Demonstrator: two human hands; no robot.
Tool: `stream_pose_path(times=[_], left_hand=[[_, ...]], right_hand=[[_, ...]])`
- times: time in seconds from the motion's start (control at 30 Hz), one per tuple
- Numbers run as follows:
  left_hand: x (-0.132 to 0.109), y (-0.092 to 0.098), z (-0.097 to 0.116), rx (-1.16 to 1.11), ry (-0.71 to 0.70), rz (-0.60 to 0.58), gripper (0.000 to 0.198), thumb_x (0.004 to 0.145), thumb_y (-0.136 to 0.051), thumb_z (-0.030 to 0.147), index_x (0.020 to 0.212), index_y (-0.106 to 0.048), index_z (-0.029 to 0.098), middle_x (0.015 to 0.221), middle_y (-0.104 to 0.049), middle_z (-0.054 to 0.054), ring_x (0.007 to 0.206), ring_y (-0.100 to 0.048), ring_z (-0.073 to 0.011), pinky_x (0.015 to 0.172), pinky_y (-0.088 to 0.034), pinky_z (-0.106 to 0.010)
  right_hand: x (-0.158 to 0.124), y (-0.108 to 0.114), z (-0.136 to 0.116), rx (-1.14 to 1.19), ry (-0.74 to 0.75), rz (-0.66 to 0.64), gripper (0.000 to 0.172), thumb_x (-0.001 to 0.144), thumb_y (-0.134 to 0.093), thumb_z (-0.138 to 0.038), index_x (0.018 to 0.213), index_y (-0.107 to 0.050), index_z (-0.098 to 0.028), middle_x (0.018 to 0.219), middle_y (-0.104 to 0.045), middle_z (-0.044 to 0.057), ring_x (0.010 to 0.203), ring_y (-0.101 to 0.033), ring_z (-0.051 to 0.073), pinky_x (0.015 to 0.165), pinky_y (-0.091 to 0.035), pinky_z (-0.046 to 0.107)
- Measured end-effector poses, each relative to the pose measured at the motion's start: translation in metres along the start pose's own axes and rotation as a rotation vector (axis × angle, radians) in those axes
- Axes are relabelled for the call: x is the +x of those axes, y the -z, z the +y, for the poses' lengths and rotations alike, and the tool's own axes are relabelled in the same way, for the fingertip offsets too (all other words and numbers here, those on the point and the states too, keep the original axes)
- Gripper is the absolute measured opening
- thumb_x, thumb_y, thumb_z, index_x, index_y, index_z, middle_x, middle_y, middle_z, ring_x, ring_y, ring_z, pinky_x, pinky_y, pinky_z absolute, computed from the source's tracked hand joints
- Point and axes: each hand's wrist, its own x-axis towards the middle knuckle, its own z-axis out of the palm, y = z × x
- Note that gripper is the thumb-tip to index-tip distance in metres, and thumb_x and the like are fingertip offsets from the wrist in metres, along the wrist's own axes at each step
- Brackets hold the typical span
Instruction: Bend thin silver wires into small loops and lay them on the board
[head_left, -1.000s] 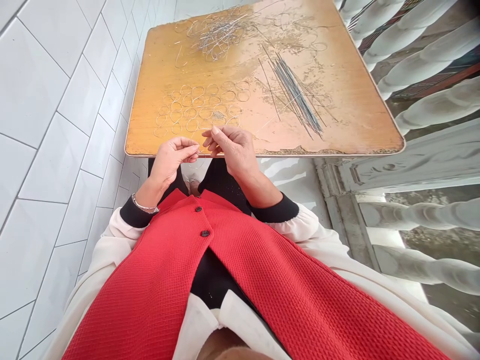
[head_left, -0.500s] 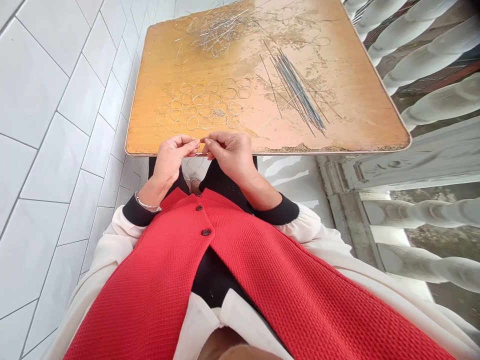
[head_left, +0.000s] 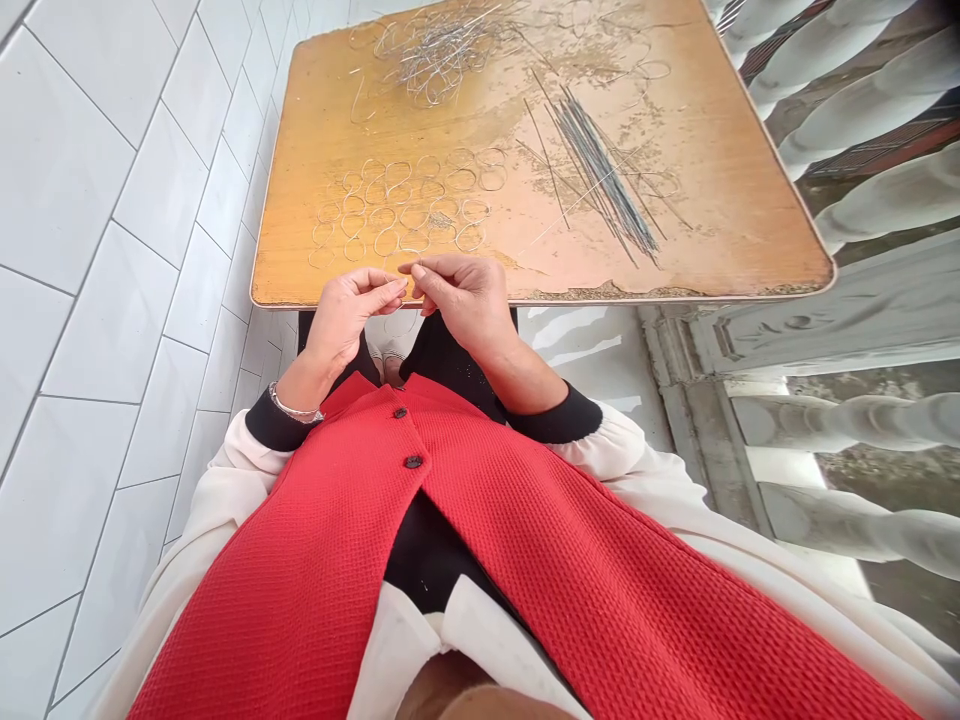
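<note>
Over the table's near edge, my left hand (head_left: 349, 310) pinches a thin piece of wire (head_left: 403, 325) between thumb and fingertips. The wire is bent into a loop, and part of it hangs faintly below the fingers. Right beside it, my right hand (head_left: 469, 300) is closed in a pinch at the wire's other end; its fingertips almost meet the left ones. The exact ends of the wire are too fine to make out. Just beyond the hands, several wire rings (head_left: 386, 243) lie in rows on the wooden table (head_left: 315, 130).
A bundle of straight grey wires (head_left: 604, 175) lies right of the rings. Toward the far edge sits a tangled heap of wire (head_left: 442, 55). A white tiled wall (head_left: 90, 320) runs along the left, and a white balustrade (head_left: 862, 130) stands at the right.
My right hand has shifted slightly to the right, its index finger now straighter over the left fingertips. The left fingertips have moved slightly right too. The view has tilted a little.
</note>
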Motion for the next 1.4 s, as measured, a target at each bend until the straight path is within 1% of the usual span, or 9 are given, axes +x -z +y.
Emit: stream_pose_path(times=[0.17, 0.37, 0.53, 0.6, 0.7, 0.87, 1.03, 1.23, 1.4], left_hand=[[0.001, 0.001, -0.003, -0.013, -0.002, -0.028, 0.022, 0.080, -0.082, 0.031, 0.073, -0.067, 0.017, 0.069, -0.066, 0.003, 0.065, -0.060, -0.0059, 0.070, -0.052, -0.020], [-0.005, 0.007, 0.009, 0.060, 0.042, -0.035, 0.029, 0.084, -0.077, 0.044, 0.081, -0.067, 0.017, 0.076, -0.071, -0.001, 0.070, -0.068, -0.0088, 0.073, -0.054, -0.022], [-0.009, 0.010, 0.009, 0.154, -0.016, -0.051, 0.018, 0.077, -0.082, 0.019, 0.089, -0.069, 0.016, 0.080, -0.073, 0.000, 0.072, -0.068, -0.0084, 0.076, -0.053, -0.023], [-0.009, 0.010, 0.007, 0.187, -0.047, -0.058, 0.013, 0.076, -0.079, 0.011, 0.085, -0.070, 0.015, 0.077, -0.072, 0.000, 0.070, -0.066, -0.0075, 0.074, -0.052, -0.022], [-0.009, 0.009, 0.007, 0.215, -0.048, -0.046, 0.007, 0.083, -0.071, 0.014, 0.076, -0.069, 0.015, 0.067, -0.069, 0.001, 0.061, -0.063, -0.0063, 0.066, -0.050, -0.019], [-0.011, 0.007, 0.007, 0.221, -0.021, -0.033, 0.010, 0.084, -0.070, 0.014, 0.074, -0.068, 0.016, 0.064, -0.069, 0.001, 0.058, -0.063, -0.0063, 0.062, -0.050, -0.018], [-0.013, 0.004, 0.005, 0.194, -0.040, -0.069, 0.009, 0.084, -0.069, 0.012, 0.076, -0.069, 0.015, 0.065, -0.069, 0.001, 0.058, -0.063, -0.0062, 0.062, -0.050, -0.018], [-0.014, 0.003, 0.004, 0.215, -0.079, -0.027, 0.009, 0.085, -0.070, 0.016, 0.076, -0.069, 0.016, 0.063, -0.068, 0.003, 0.058, -0.061, -0.0057, 0.062, -0.050, -0.018], [-0.014, 0.000, -0.001, 0.191, -0.139, -0.012, 0.009, 0.085, -0.072, 0.017, 0.076, -0.068, 0.017, 0.064, -0.066, 0.004, 0.059, -0.061, -0.0056, 0.063, -0.050, -0.019]], right_hand=[[0.000, -0.002, -0.002, 0.005, -0.013, 0.007, 0.028, 0.086, -0.072, -0.045, 0.084, -0.075, -0.017, 0.061, -0.061, -0.003, 0.047, -0.051, 0.007, 0.047, -0.044, 0.021], [0.005, 0.001, -0.002, 0.015, -0.032, 0.030, 0.017, 0.086, -0.072, -0.033, 0.081, -0.072, -0.017, 0.063, -0.062, -0.002, 0.048, -0.052, 0.008, 0.048, -0.047, 0.022], [0.007, 0.002, -0.004, 0.039, -0.073, 0.019, 0.014, 0.086, -0.070, -0.029, 0.081, -0.070, -0.016, 0.066, -0.063, -0.001, 0.049, -0.053, 0.008, 0.049, -0.047, 0.022], [0.007, 0.003, -0.006, 0.040, -0.083, 0.009, 0.017, 0.086, -0.071, -0.031, 0.078, -0.069, -0.016, 0.065, -0.063, -0.001, 0.048, -0.052, 0.007, 0.048, -0.047, 0.022], [0.008, 0.005, -0.006, 0.019, -0.056, -0.001, 0.027, 0.088, -0.072, -0.040, 0.077, -0.069, -0.016, 0.067, -0.064, 0.000, 0.052, -0.055, 0.008, 0.049, -0.047, 0.022], [0.017, 0.007, -0.003, 0.016, 0.027, 0.011, 0.035, 0.089, -0.068, -0.054, 0.093, -0.072, -0.020, 0.080, -0.068, 0.000, 0.064, -0.062, 0.009, 0.054, -0.049, 0.020], [0.026, 0.002, 0.000, 0.039, 0.043, -0.047, 0.036, 0.089, -0.069, -0.054, 0.086, -0.073, -0.019, 0.077, -0.071, 0.001, 0.067, -0.064, 0.010, 0.058, -0.051, 0.021], [0.024, 0.006, 0.001, 0.135, -0.018, -0.100, 0.042, 0.087, -0.070, -0.058, 0.100, -0.072, -0.019, 0.078, -0.072, 0.002, 0.062, -0.062, 0.009, 0.054, -0.050, 0.020], [0.022, 0.007, -0.002, 0.164, -0.033, -0.097, 0.039, 0.088, -0.070, -0.057, 0.098, -0.071, -0.020, 0.073, -0.071, 0.001, 0.058, -0.060, 0.009, 0.051, -0.050, 0.020]])
